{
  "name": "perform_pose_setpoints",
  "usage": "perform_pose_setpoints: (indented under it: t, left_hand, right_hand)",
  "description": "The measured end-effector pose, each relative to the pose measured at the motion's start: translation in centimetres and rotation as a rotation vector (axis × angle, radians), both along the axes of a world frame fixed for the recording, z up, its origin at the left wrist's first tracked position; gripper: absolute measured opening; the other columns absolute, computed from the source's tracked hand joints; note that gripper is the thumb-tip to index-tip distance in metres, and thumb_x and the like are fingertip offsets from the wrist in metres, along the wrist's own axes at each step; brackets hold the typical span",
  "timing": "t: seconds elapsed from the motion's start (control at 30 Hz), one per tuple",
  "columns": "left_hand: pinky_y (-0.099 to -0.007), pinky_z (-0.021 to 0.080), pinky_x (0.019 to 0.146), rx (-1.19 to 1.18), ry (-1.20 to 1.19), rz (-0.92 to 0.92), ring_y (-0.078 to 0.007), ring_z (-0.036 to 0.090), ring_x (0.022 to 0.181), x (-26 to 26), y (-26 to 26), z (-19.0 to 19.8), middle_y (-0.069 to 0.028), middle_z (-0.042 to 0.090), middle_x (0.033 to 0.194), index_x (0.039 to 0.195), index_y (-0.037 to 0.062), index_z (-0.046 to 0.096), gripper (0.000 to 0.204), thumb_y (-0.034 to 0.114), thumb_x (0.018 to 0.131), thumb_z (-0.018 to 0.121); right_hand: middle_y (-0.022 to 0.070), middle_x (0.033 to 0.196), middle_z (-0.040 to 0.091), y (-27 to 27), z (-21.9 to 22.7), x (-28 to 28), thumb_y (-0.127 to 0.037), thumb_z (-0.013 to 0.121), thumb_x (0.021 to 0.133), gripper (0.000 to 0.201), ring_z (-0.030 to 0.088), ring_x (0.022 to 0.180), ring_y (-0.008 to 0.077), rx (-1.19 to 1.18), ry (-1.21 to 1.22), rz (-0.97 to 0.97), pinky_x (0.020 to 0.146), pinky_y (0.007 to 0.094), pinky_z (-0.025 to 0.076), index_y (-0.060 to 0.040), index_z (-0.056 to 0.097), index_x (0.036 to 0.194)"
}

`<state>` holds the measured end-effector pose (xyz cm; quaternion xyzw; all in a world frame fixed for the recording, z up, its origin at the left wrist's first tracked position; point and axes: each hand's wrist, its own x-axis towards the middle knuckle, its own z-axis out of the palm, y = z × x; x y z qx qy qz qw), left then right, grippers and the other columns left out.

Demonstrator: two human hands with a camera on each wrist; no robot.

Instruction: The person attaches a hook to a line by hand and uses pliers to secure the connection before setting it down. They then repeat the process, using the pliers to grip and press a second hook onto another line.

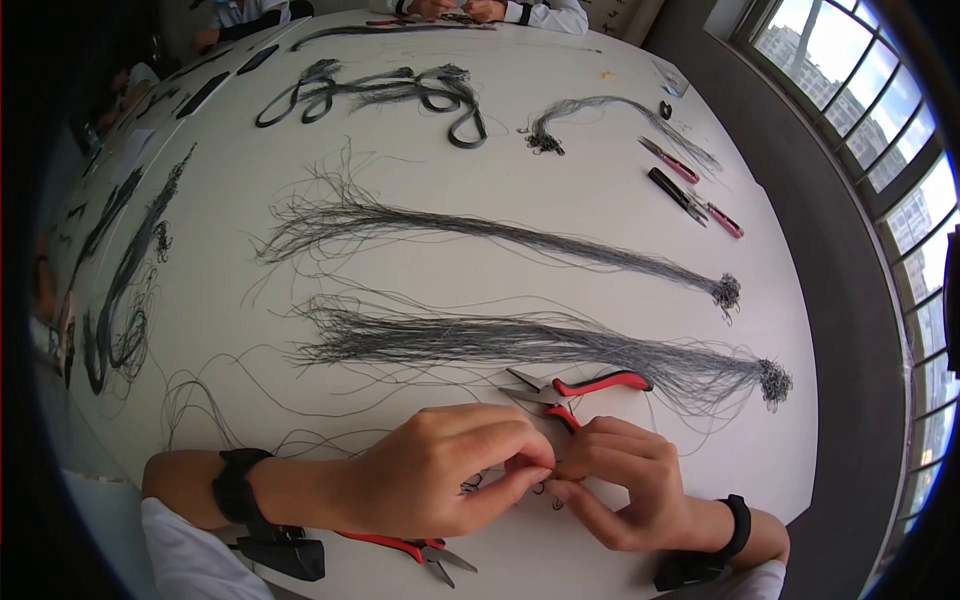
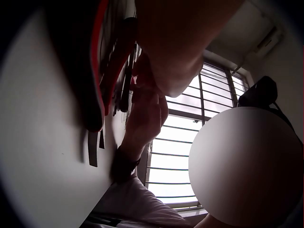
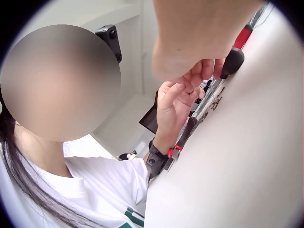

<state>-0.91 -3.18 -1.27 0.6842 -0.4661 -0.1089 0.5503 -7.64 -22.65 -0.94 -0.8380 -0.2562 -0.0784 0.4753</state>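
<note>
Both hands meet at the near edge of the white table (image 1: pixel 600 110). My left hand (image 1: pixel 535 468) and right hand (image 1: pixel 565 482) pinch a thin dark wire piece (image 1: pixel 549 474) between thumb and fingertips; it is too small to make out. Small dark wire hooks (image 1: pixel 541 492) lie on the table right below. Red-handled pliers (image 1: pixel 585 386) lie just behind the hands. A second pair of red pliers (image 1: pixel 410 548) lies under my left forearm. In the right wrist view the left hand (image 3: pixel 175 102) faces the camera, fingers curled together. The left wrist view shows the right hand (image 2: pixel 148 111) beside red pliers handles (image 2: pixel 102 61).
Two long bundles of thin grey wire (image 1: pixel 520 342) (image 1: pixel 480 235) stretch across the table's middle. Further off lie black straps (image 1: pixel 400 90), a smaller wire bundle (image 1: pixel 600 105), pink-handled cutters (image 1: pixel 668 160) and a black tool (image 1: pixel 672 190). Another person's hands (image 1: pixel 470 10) work at the far end. Windows (image 1: pixel 880 120) are at the right.
</note>
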Motion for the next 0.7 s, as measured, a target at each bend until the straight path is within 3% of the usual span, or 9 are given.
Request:
perform_pose_setpoints:
  t: [0.57, 0.7]
  left_hand:
    - [-0.0250, 0.048, 0.058, -0.005, 0.021, 0.008, -0.0174, 0.061, 0.067, 0.03, -0.07, 0.04, -0.0083, 0.063, 0.079, 0.086, 0.0011, 0.061, 0.012, -0.001, 0.075, 0.066]
    - [-0.0255, 0.048, 0.060, -0.008, 0.105, 0.037, -0.0173, 0.062, 0.069, 0.02, -0.02, 0.31, -0.0085, 0.064, 0.079, 0.087, 0.0009, 0.062, 0.009, 0.001, 0.078, 0.064]
  right_hand:
    - [0.0070, 0.068, 0.059, -0.38, 0.17, -0.07, 0.009, 0.059, 0.065, 0.014, 0.051, 0.057, 0.0215, 0.046, 0.075, 0.003, 0.054, 0.0306, 0.041, -0.0001, 0.061, 0.076]
    - [0.0072, 0.070, 0.060, -0.41, 0.51, -0.23, 0.009, 0.058, 0.071, 0.010, 0.051, 0.059, 0.0209, 0.108, 0.197, -0.014, 0.055, 0.0299, 0.040, 0.0003, 0.061, 0.076]
